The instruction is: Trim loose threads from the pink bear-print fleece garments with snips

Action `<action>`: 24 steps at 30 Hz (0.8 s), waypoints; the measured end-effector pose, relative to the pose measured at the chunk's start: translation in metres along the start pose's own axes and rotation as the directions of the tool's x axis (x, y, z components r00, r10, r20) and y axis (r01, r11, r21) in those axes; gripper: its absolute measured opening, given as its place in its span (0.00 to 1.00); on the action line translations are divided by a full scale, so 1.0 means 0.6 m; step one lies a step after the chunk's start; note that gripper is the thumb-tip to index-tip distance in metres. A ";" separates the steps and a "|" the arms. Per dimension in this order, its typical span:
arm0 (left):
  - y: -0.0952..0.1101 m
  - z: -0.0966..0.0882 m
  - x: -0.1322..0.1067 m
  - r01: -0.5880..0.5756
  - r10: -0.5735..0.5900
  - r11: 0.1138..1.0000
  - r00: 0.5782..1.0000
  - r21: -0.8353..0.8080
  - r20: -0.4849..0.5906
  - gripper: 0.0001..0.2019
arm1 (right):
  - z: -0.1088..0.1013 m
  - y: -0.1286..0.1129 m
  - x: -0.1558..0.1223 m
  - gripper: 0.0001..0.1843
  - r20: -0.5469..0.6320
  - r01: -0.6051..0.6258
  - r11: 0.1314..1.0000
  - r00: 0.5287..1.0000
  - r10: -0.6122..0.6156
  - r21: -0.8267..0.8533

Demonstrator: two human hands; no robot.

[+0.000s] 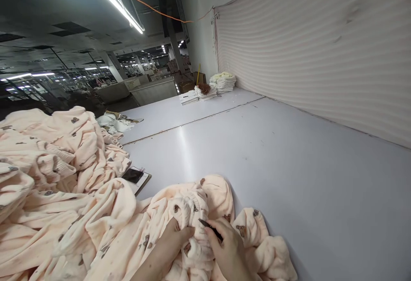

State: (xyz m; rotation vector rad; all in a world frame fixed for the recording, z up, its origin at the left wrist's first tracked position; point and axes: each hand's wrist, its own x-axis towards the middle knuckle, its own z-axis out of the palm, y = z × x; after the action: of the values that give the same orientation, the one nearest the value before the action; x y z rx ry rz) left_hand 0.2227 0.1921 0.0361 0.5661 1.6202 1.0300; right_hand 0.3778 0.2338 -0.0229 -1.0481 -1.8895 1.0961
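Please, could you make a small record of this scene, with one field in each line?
Left hand: left hand pinches the gathered part of the pink fabric
Right hand: right hand holds a slim dark tool at the fabric
Fabric pattern: small brown motifs
At left: heaped pink cloth
Beside heap: dark flat object
Surface: pale table
Far end: stacked cloth

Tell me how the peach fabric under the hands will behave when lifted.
The peach fabric would probably flop and sag, given its loose folds. It should squash easily, since it bunches up beside the left hand. Its plush-looking surface suggests little slipperiness.
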 end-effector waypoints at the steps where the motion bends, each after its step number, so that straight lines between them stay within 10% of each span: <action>1: -0.001 -0.002 0.000 0.005 -0.005 1.000 1.000 -0.004 -0.002 0.15 | -0.001 -0.002 0.000 0.10 0.003 -0.005 1.000 1.000 0.005 -0.013; 24: 0.001 -0.019 -0.040 0.003 0.003 0.993 0.999 -0.118 0.051 0.14 | -0.038 -0.052 -0.001 0.09 0.143 0.037 0.992 0.990 -0.019 -0.122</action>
State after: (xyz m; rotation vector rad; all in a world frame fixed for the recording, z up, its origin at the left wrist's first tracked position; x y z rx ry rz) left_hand 0.2192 0.1700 0.0499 0.5086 1.5038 1.0953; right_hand 0.3885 0.2309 0.0142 -1.0326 -2.1023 1.0725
